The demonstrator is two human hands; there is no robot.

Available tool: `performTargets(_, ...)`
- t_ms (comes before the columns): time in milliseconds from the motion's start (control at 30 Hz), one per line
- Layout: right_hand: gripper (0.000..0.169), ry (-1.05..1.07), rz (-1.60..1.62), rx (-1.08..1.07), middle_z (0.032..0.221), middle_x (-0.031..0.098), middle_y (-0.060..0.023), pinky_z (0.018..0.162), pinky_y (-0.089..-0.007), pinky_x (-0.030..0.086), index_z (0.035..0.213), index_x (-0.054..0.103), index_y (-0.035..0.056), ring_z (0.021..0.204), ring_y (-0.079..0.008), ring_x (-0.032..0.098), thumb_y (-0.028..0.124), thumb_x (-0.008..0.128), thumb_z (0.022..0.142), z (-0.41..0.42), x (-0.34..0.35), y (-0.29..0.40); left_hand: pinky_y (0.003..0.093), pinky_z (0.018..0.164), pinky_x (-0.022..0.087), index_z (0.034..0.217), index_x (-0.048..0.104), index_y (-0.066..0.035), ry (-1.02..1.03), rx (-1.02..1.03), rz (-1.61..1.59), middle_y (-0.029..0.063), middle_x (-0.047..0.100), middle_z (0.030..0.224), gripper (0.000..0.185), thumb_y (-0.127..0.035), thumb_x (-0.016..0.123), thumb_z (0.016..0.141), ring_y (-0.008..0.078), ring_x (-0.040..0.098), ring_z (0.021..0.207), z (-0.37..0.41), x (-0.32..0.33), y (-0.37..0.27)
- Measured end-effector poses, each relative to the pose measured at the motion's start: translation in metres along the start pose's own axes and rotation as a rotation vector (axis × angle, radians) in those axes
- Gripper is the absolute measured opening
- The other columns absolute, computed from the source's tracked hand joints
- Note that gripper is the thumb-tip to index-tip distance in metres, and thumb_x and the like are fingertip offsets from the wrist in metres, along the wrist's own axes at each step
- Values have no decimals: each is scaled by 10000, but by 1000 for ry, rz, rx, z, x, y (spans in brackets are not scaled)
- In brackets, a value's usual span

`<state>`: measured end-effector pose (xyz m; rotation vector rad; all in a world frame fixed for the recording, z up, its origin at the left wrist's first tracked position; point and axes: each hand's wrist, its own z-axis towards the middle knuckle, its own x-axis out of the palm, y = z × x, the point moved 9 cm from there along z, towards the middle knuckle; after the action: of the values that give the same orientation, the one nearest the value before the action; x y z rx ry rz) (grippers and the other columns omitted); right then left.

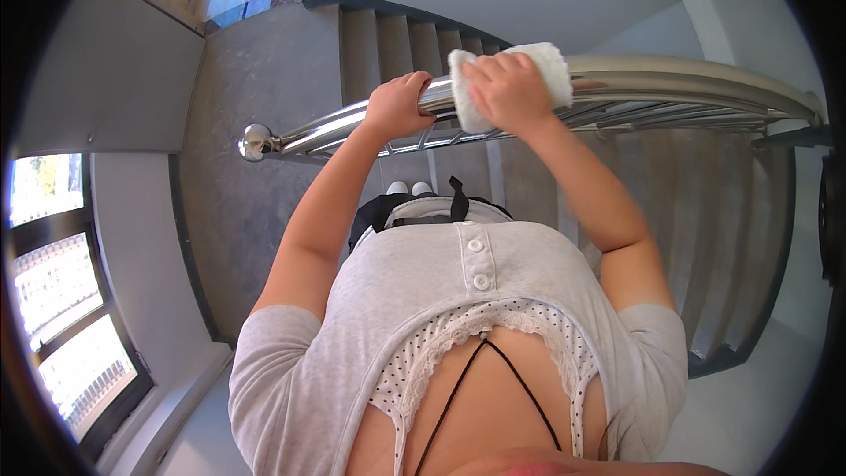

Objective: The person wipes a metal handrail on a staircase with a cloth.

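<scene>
A polished metal stair handrail (667, 79) crosses in front of me and ends at the left in a shiny ball finial (256, 143). My left hand (400, 104) is wrapped around the rail, a short way to the right of that ball. Farther right, my right hand (507, 91) presses a white fluffy cloth (552, 69) onto the rail. Part of the cloth is hidden under the fingers, and its ends stick out on both sides of the hand. Thin metal bars run below the handrail.
Beyond the rail, one flight of concrete stairs (390, 46) runs beside the wall. Another flight of steps (661, 211) lies at the right on my side. A grey landing floor (231, 231) spreads to the left, near a dark-framed window (66, 277). My white shoes (408, 188) stand below the rail.
</scene>
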<state>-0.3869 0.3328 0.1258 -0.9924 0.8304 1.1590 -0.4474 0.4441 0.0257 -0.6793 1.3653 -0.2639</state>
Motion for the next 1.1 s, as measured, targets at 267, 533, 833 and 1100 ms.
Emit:
performTargets(267,112,-207,-280,272,780,614,-25,780,-402,430,788,644,98,777,-234,589,195,607,745,-28,-70,-87,397,809,500,1104,547,-115,-54,58,-15,55,636,1021,510,-220,732,641,276,610,993,-3,0,2)
performTargets(533,289,-28,-70,162,859,600,-28,791,-390,419,876,620,122,837,-212,571,365,669,727,31,42,45,404,850,505,1162,555,-81,-78,132,-45,107,652,1072,571,-291,747,668,311,619,1012,4,10,10)
performTargets(833,754,240,-155,-31,1026,582,-10,801,-353,448,1202,573,195,907,-203,572,484,837,558,3,2,-13,404,854,502,1157,543,-93,11,83,-39,94,640,1084,567,-262,746,655,298,613,1023,0,2,6)
performTargets(1100,777,535,-166,138,968,613,-40,755,-384,469,1192,572,162,868,-231,619,441,868,529,13,11,-27,399,857,506,1157,548,-95,30,81,-48,92,643,1089,576,-271,752,647,304,618,1021,4,3,5)
